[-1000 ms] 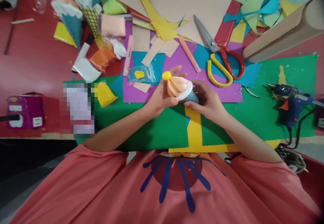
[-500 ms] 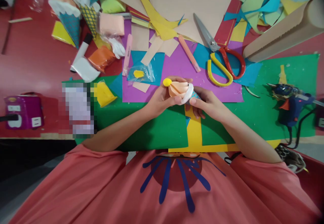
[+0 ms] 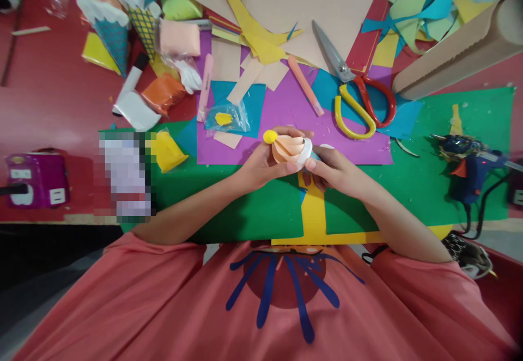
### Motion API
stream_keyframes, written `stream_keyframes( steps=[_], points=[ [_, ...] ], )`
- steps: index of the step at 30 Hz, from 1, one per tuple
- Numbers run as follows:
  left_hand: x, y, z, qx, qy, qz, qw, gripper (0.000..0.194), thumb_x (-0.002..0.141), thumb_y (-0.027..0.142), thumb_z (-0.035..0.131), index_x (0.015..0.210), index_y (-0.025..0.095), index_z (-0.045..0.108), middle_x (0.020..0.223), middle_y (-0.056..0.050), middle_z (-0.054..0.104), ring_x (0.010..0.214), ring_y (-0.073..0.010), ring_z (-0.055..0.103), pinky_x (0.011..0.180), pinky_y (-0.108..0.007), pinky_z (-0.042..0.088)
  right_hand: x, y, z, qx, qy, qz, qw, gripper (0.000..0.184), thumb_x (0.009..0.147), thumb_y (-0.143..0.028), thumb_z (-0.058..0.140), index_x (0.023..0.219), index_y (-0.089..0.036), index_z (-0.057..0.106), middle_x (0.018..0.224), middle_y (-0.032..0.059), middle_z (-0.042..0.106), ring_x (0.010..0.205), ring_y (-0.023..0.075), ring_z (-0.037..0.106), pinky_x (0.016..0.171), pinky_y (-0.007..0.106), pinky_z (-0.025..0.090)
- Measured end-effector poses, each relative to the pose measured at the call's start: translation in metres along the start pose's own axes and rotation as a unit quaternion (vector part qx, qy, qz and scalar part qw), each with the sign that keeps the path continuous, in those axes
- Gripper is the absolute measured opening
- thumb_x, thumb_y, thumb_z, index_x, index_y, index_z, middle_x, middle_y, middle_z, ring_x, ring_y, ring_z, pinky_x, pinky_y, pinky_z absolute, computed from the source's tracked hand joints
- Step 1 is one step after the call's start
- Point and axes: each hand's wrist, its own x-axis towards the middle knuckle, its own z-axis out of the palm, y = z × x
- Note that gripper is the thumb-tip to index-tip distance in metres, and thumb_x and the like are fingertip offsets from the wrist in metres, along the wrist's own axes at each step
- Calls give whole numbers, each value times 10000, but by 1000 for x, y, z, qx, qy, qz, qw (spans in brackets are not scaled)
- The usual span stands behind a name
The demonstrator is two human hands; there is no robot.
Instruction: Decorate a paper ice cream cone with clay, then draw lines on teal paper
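Between both hands is a paper ice cream cone (image 3: 288, 150), lying on its side above the purple and green sheets. Its top is pleated peach paper with a yellow ball at the left tip, and a white clay band rings the rim. My left hand (image 3: 261, 164) is closed round the peach part, thumb against the white band. My right hand (image 3: 333, 167) grips the blue cone end, its thumb close to the band. Fingers hide most of the blue cone.
Scissors (image 3: 344, 78) with red and yellow handles lie beyond my right hand. A glue gun (image 3: 474, 170) rests at the right. Clay packets (image 3: 165, 93), a marker (image 3: 131, 83) and finished cones (image 3: 110, 29) lie at the left. Paper scraps (image 3: 261, 40) cover the far side.
The ice cream cone has turned slightly in my hands, so more pleats face up and less blue shows. My left thumb has shifted right onto the white band.
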Motion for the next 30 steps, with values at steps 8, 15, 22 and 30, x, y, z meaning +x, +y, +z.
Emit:
stream_keyframes(
  steps=[8,15,22,30],
  points=[
    [-1,1,2,-4,-1,-10,1000,511,743,445,775,1126,227,516,1247,-98,629,1163,-231,609,985,-350,481,1,0,2,-34,7,-23,999,560,860,-721,464,760,-171,507,553,-32,551,411,48,464,391,186,342],
    [0,2,2,-8,6,-27,1000,544,713,477,792,1115,235,517,1252,-94,633,1159,-236,606,981,-357,475,3,1,5,-26,31,-17,999,573,832,-735,496,701,-177,505,508,-38,523,413,51,443,396,195,314],
    [-1,0,3,-37,3,-10,999,531,735,508,771,1105,224,517,1193,-90,657,1129,-241,625,938,-352,491,3,0,7,-63,44,-6,997,617,809,-774,477,683,-170,499,519,-25,526,428,51,426,412,204,297],
    [-2,-4,4,-27,18,-17,999,527,756,550,743,1106,223,523,1157,-78,662,1095,-232,640,901,-334,498,3,1,8,-80,49,-1,996,617,823,-771,455,692,-170,492,541,-25,513,454,53,421,439,212,289]
  ],
)
